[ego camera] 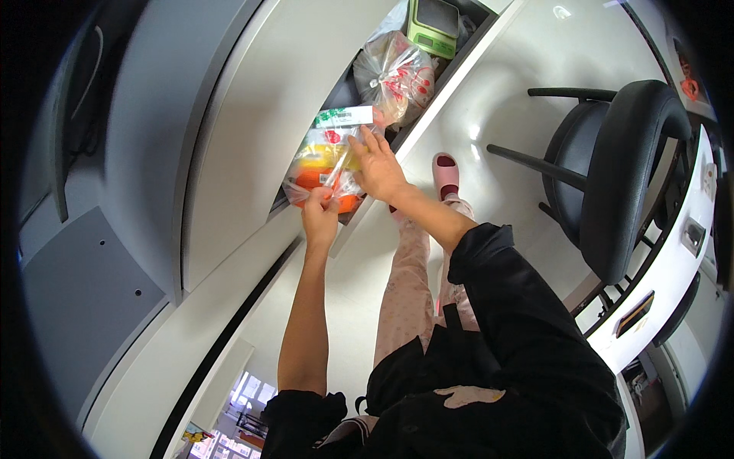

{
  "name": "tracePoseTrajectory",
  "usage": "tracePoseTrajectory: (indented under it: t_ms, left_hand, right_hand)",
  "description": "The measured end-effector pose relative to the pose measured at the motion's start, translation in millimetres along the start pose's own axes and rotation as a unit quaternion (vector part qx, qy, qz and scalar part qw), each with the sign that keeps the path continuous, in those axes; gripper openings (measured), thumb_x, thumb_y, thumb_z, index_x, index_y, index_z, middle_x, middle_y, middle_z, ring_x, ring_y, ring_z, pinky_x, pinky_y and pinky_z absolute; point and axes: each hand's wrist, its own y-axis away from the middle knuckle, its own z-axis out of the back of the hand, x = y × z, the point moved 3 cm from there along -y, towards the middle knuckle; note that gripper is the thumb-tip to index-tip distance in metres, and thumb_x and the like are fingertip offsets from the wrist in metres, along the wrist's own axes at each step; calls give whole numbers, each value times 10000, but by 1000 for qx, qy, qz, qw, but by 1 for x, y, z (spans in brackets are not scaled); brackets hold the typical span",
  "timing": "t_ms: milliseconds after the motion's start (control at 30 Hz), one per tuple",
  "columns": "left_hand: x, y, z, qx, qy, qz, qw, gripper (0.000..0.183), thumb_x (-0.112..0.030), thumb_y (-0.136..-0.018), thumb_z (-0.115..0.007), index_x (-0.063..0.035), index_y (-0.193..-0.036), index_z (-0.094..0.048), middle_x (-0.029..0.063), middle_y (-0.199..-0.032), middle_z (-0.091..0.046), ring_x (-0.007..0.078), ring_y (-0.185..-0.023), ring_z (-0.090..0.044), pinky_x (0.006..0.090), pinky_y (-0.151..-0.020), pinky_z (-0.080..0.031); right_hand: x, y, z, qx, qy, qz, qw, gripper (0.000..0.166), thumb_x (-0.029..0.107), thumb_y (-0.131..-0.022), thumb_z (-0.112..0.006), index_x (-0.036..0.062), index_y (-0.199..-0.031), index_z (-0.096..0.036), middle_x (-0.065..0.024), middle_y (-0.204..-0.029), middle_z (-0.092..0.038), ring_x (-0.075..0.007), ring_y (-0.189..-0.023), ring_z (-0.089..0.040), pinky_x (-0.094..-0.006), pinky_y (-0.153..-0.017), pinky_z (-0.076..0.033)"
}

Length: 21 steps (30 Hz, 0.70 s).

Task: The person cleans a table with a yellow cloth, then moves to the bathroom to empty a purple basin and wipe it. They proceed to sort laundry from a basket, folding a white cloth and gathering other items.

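Observation:
A clear plastic bag (344,158) with orange, yellow and white packages inside lies at the near end of an open drawer (453,74). The thumb and fingers of my left hand (319,218) pinch the bag's gathered plastic at its near side. My right hand (375,166) rests on the bag's right part, its fingers spread over the packages. Farther along in the drawer is a knotted clear bag (395,77) with red print. Beyond that sits a green kitchen scale (433,28) with a dark platform.
The white drawer cabinet's top (264,115) is at the left, beside a grey panel (92,275). A black armchair (619,178) stands at the right, next to a white desk (659,304) holding a phone-like device (635,314). My feet in pink slippers (446,172) stand beside the drawer.

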Motion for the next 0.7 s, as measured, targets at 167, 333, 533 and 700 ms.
tracePoseTrajectory:
  t_ms: [167,333,533,700]
  left_hand:
    - [6,9,18,-7,155,72,985,134,-27,-799,-608,-26,-934,-605,-17,-700,-499,84,-654,-450,236,-622,-405]
    - [-26,32,44,10,212,88,973,108,-97,-847,-581,-40,-932,-614,-32,-738,-504,68,-673,-440,216,-645,-394]
    - [-61,55,76,-1,545,169,821,149,-161,-879,-546,-62,-990,-550,-13,-811,-488,105,-760,-451,265,-781,-400]
    - [-81,49,92,21,744,190,640,183,-96,-827,-511,-24,-994,-514,79,-880,-451,170,-809,-434,284,-734,-399]
  right_hand:
    - [1,17,9,-4,-70,-21,997,540,64,-719,-624,36,-1230,-452,-230,-1333,-350,-408,-1203,-365,-425,-1015,-346]
    - [0,48,12,-50,-138,-64,987,511,40,-723,-615,-8,-1202,-442,-237,-1277,-390,-411,-1158,-401,-422,-995,-364]
    - [-15,72,10,-157,-198,-162,954,558,35,-747,-618,14,-1247,-374,-208,-1181,-442,-336,-1072,-482,-393,-900,-434]
    - [-27,92,-9,-104,-270,-244,926,540,51,-755,-620,14,-1236,-376,-196,-1164,-457,-287,-967,-549,-379,-812,-475]
